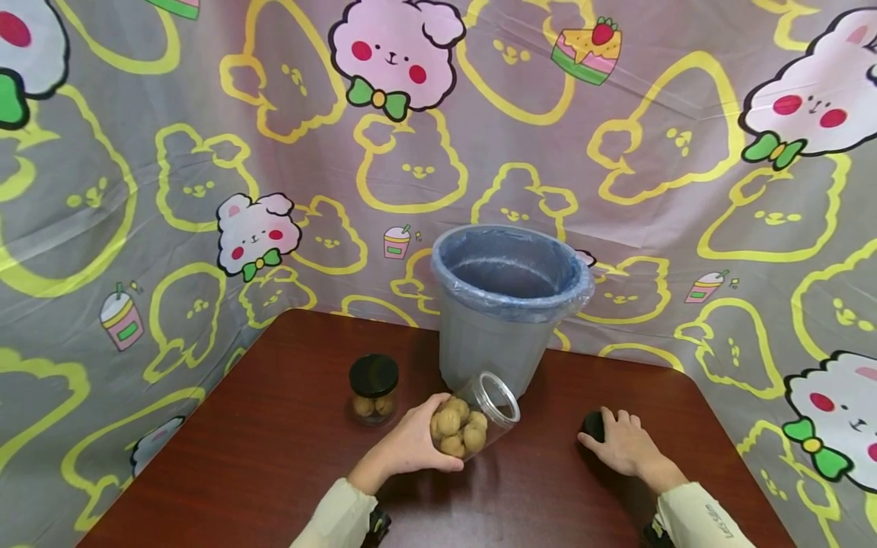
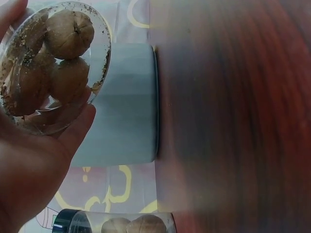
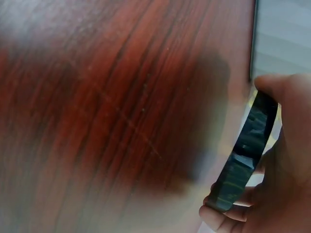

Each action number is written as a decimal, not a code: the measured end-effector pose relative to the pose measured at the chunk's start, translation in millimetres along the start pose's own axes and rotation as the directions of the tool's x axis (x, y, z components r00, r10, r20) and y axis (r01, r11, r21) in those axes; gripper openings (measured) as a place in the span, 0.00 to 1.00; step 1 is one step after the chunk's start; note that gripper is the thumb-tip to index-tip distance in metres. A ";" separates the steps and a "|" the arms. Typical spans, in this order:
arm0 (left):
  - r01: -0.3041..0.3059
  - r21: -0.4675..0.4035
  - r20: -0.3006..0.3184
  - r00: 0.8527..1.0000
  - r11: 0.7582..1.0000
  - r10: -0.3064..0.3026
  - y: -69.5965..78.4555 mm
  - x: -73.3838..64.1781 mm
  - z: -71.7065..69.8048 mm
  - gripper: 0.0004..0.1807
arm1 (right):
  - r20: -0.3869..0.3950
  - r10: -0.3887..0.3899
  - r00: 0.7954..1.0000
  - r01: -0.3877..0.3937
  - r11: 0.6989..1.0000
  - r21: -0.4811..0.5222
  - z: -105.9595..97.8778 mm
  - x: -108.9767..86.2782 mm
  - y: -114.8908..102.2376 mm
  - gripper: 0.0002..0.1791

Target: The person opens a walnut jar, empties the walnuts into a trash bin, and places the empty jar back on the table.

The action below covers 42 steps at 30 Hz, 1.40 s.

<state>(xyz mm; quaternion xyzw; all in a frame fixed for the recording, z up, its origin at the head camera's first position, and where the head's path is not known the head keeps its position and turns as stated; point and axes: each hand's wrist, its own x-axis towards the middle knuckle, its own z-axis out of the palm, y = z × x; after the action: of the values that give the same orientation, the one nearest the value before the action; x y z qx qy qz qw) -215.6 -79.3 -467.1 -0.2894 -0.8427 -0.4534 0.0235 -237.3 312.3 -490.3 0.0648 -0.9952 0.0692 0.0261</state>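
Observation:
My left hand [image 1: 419,441] grips a clear plastic jar [image 1: 498,397] of walnuts, tilted with its uncovered mouth toward the upper right. Several walnuts [image 1: 457,428] lie in its lower part. In the left wrist view the jar's round base [image 2: 101,53] faces the camera, with brown crumbs along its edge. My right hand [image 1: 629,443] holds a black screw lid [image 1: 593,427] low over the right side of the table. Thumb and fingers pinch the lid [image 3: 243,155] by its rim in the right wrist view. Its gap to the tabletop looks small.
A grey bin [image 1: 486,342] lined with a blue plastic bag stands at the back, just behind the tilted jar. Left of it is a second walnut jar [image 1: 374,387], upright with a black lid. The brown wooden table [image 1: 260,426] meets a patterned cloth backdrop [image 1: 308,152].

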 end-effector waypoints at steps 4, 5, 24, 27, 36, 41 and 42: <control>0.003 -0.001 0.002 1.000 1.000 -0.003 2.4 0.0 -0.9 0.51 | 0.041 0.000 0.999 0.000 1.000 0.011 -1.3 -0.7 -1.6 0.48; 0.002 0.000 0.001 1.000 1.000 -0.002 2.9 0.1 -1.0 0.51 | 0.050 -0.003 0.999 0.003 1.000 0.016 -1.8 -0.9 -1.8 0.48; 0.008 -0.001 0.000 1.000 1.000 -0.008 2.9 1.0 1.6 0.51 | 0.104 0.009 0.995 -0.009 1.000 0.004 1.1 -1.4 1.0 0.52; 0.003 0.008 -0.003 1.000 1.000 -0.003 2.1 1.3 1.9 0.52 | 0.127 0.010 0.992 -0.011 1.000 0.007 1.3 -1.4 1.8 0.53; -0.001 0.021 -0.005 1.000 1.000 0.001 0.0 1.9 4.6 0.52 | 0.138 -0.001 0.990 0.001 1.000 0.000 3.8 -1.7 3.9 0.54; -0.002 0.014 -0.004 1.000 1.000 0.002 0.9 2.5 4.4 0.53 | 0.117 -0.004 0.993 0.007 1.000 -0.017 4.9 -1.4 3.4 0.54; -0.002 0.012 -0.004 1.000 1.000 0.002 1.1 2.6 4.3 0.53 | 0.114 -0.004 0.993 0.006 1.000 -0.021 4.8 -1.5 3.1 0.54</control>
<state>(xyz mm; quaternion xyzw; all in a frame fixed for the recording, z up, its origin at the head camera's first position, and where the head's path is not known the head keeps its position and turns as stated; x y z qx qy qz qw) -216.2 -74.3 -468.0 -0.2894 -0.8450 -0.4489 0.0273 -236.5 314.8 -495.6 0.0708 -0.9955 0.0546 -0.0299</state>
